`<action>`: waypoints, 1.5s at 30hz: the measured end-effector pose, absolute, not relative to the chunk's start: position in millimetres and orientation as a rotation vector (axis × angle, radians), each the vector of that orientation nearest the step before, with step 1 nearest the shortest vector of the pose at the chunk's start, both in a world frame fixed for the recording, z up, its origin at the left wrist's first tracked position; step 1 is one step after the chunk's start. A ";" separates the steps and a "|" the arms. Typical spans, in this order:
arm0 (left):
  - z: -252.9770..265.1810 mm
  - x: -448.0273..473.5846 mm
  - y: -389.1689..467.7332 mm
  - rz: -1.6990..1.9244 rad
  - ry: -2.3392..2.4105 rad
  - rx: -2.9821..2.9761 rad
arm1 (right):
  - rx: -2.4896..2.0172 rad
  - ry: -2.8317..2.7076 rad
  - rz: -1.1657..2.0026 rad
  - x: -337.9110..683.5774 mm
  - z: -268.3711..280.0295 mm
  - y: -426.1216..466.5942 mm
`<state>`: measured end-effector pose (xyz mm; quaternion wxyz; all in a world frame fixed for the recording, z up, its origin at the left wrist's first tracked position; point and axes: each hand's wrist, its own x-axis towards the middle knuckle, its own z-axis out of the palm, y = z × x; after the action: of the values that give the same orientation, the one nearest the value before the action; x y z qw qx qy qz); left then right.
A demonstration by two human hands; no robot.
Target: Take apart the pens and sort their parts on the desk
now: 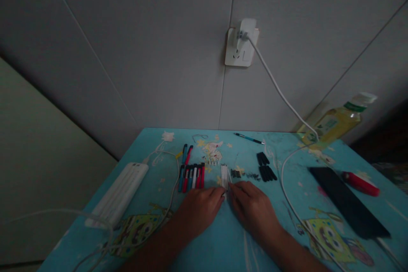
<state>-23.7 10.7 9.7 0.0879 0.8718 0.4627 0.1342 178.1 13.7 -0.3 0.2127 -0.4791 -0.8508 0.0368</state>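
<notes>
A row of thin whitish pen refills (224,174) lies side by side in the middle of the table. At their near ends, my left hand (204,205) is closed in a pinch, with a small dark refill tip showing at the fingers. My right hand (251,204) is closed on the other side, its fingertips at a slightly slanted refill. Left of the refills is a row of red, blue and white pen barrels (192,177). Small dark parts (236,173), springs or clips too small to tell, lie to the right, beside several black grips (267,174).
A white power strip (119,193) and its cable lie on the left. At the back is an assembled blue pen (249,138). On the right are a tilted bottle (338,123), a dark flat slab (349,202), a red object (361,183) and a white charging cable (283,182).
</notes>
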 end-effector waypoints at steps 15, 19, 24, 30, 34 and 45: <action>5.8 -24.3 15.0 0.460 1.386 2.505 | -1.399 -2.368 0.165 175.3 1.1 10.6; 6.0 -25.2 15.0 0.455 1.368 2.512 | -1.379 -2.370 0.182 175.5 -0.8 11.0; 7.4 -24.1 14.3 0.407 1.342 2.536 | -1.356 -2.359 0.219 174.1 1.8 9.9; 8.6 -23.8 14.1 0.423 1.328 2.561 | -1.317 -2.370 0.227 173.5 3.8 9.4; 8.6 -23.6 14.3 0.388 1.330 2.566 | -1.304 -2.374 0.213 173.3 2.8 11.4; -2.2 -24.5 12.4 0.492 1.273 2.621 | -1.131 -2.178 0.464 178.0 11.6 7.9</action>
<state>-24.5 12.4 -2.2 0.0931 0.8832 0.4288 0.1659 178.0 7.9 11.6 0.3164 -0.4295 -0.8272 0.1764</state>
